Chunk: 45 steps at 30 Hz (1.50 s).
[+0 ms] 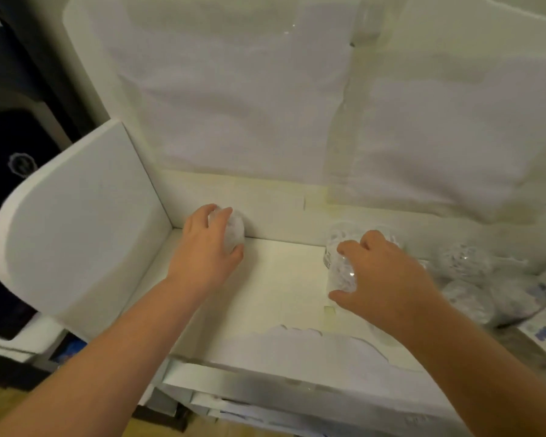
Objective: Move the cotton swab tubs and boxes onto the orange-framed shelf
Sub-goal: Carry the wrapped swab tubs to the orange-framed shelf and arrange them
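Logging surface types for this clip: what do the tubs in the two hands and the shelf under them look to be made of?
Tub in the left hand and tub in the right hand: seemingly clear, glossy plastic, since white contents show through and small highlights glint; blur leaves this open. Shelf floor: matte white board, possibly foam board or painted panel, with no shine and thick, flat edges.

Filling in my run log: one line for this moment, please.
left hand: grips clear tub by back wall | right hand: grips second tub | more tubs at right
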Each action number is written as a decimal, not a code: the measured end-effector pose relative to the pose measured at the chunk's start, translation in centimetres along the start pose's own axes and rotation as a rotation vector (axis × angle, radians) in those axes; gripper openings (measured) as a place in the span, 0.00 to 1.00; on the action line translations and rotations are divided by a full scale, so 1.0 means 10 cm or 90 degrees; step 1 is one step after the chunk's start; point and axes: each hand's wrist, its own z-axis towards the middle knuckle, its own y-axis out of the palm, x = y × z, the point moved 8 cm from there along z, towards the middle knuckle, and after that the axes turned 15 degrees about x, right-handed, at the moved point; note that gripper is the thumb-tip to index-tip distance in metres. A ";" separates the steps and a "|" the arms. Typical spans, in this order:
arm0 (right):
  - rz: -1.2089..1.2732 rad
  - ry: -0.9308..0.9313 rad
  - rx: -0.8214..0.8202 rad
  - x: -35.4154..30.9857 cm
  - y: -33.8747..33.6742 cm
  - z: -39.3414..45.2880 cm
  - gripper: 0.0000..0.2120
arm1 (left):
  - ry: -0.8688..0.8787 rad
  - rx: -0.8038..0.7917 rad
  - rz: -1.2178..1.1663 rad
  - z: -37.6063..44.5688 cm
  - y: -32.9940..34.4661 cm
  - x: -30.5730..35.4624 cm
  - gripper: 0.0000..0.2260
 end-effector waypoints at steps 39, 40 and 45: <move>0.297 0.253 0.486 1.81 -1.67 -2.47 0.34 | 0.268 0.081 -0.329 -1.59 -0.98 3.16 0.24; 0.290 0.262 0.489 1.93 -1.72 -2.66 0.34 | 0.273 0.077 -0.340 -1.72 -1.00 3.33 0.24; 0.249 0.302 0.479 2.51 -1.96 -3.60 0.34 | 0.308 0.044 -0.388 -2.41 -1.01 4.21 0.24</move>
